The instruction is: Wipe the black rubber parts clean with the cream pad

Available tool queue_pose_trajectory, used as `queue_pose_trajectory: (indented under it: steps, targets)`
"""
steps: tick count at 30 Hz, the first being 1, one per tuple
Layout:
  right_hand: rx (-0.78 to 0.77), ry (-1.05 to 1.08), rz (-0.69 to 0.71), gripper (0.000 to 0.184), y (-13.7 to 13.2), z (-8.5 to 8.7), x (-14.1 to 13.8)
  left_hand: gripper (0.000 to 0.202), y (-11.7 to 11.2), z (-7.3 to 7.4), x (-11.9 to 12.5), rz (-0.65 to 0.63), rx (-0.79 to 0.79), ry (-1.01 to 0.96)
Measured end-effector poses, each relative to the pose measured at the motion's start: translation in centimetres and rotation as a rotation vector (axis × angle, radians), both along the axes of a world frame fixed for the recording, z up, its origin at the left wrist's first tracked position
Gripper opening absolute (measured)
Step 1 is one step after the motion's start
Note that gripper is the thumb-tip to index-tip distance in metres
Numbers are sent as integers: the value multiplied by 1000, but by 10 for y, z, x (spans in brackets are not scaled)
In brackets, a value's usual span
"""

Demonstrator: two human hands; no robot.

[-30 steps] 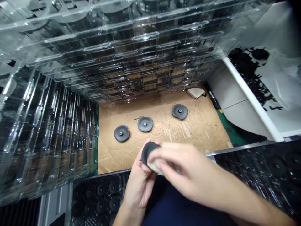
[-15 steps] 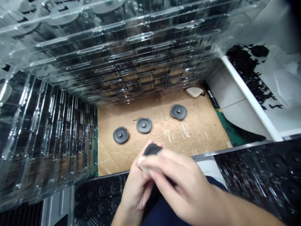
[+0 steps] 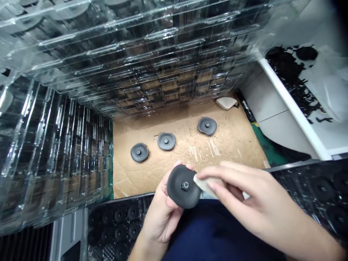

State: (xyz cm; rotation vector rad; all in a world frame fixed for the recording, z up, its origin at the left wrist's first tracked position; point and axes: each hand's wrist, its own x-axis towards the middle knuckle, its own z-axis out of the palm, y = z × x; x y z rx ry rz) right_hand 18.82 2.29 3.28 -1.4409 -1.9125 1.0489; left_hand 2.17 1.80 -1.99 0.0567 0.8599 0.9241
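Note:
My left hand [image 3: 159, 214] is closed round the edge of a black rounded disc [image 3: 178, 194] with a metal nut at its centre; the nut side faces up. My right hand [image 3: 252, 195] pinches a small whitish pad [image 3: 205, 185], whose tip touches the disc's right edge. Beyond my hands, on a cardboard sheet [image 3: 233, 148], lie three similar discs: one at the left [image 3: 139, 152], a middle one [image 3: 166, 141] and one farther right [image 3: 207, 125].
Tall stacks of clear plastic trays rise at the back [image 3: 168, 54] and left [image 3: 62, 145]. A white wedge-shaped piece [image 3: 226, 103] lies at the cardboard's far right corner. Black scraps [image 3: 288, 69] fill part of a white bin [image 3: 296, 108]. Trays of black discs [image 3: 119, 217] flank my lap.
The disc has tilted to show its nut side. My right hand with the pad has moved right, from over the disc to its right edge.

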Motion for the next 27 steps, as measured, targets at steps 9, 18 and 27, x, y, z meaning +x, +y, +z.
queue_pose_trajectory:
  steps: [9,18,27]
  targets:
    - [68,60,26,20,4,0,-13,51,-6,6,-2,96,36,125]
    - [16,87,6,20,11,-7,-20,57,-6,-5,-5,174,46,145]
    - [-24,17,-199,22,23,-93,-8,50,-1,-12,-10,291,49,182]
